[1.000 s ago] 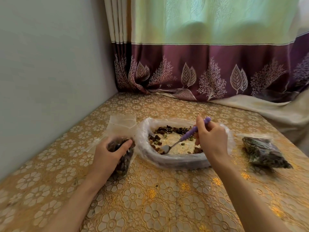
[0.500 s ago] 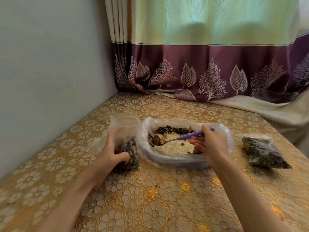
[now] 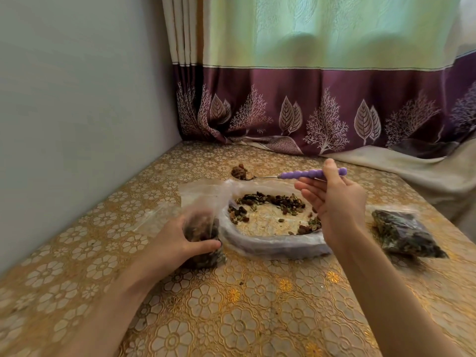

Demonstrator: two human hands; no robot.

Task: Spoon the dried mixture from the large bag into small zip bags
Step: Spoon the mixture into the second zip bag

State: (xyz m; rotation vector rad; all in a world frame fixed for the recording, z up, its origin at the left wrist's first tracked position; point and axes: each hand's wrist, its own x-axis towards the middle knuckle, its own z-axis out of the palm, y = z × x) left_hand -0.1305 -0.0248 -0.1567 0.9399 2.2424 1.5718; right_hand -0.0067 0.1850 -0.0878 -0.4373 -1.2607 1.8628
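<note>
Right hand [image 3: 337,202] pinches purple beaded-handle metal spoon [image 3: 291,174], level, loaded bowl pointing left above clear small zip bag [image 3: 203,225], gripped upright by left hand [image 3: 177,244] beside rolled-down clear large bag [image 3: 273,222].

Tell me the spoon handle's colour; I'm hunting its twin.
Purple, beaded; spoon shows best in the head view.

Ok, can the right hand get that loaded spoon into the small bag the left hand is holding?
Probably yes. The right hand holds the spoon raised, and the small zip bag, gripped by the left hand, stands beside the large bag. Nothing lies between; whether its mouth gapes is unclear.
</note>
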